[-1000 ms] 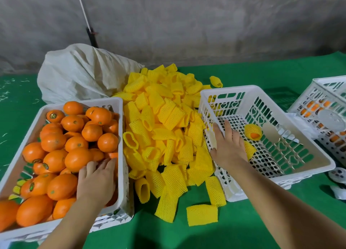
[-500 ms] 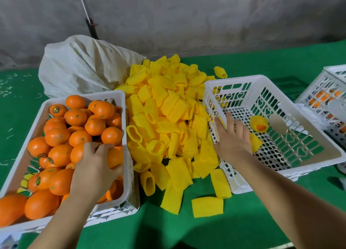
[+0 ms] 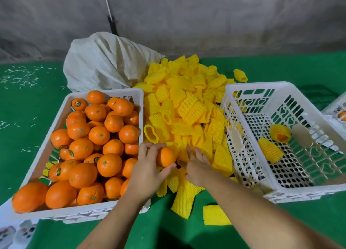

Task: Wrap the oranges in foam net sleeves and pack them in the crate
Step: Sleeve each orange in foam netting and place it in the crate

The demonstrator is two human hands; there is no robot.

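Note:
My left hand (image 3: 148, 171) grips a bare orange (image 3: 165, 156) just right of the white crate of oranges (image 3: 56, 134), over the near edge of the yellow foam sleeve pile (image 3: 187, 108). My right hand (image 3: 196, 165) is beside it, its fingers pinching a yellow foam sleeve (image 3: 184, 194) at the pile's front. The white packing crate (image 3: 277, 189) stands on the right and holds two wrapped oranges, one (image 3: 280, 133) with orange showing at its end, the other (image 3: 269, 149) lying nearer.
A white woven sack (image 3: 104, 61) lies behind the pile. A loose sleeve (image 3: 215, 215) sits on the green cloth (image 3: 28, 102) near me. Another white crate (image 3: 338, 110) shows at the far right edge. A grey wall closes the back.
My left hand lifted an orange out of the left crate and carried it right to the pile. My right hand left the packing crate and came down onto a sleeve.

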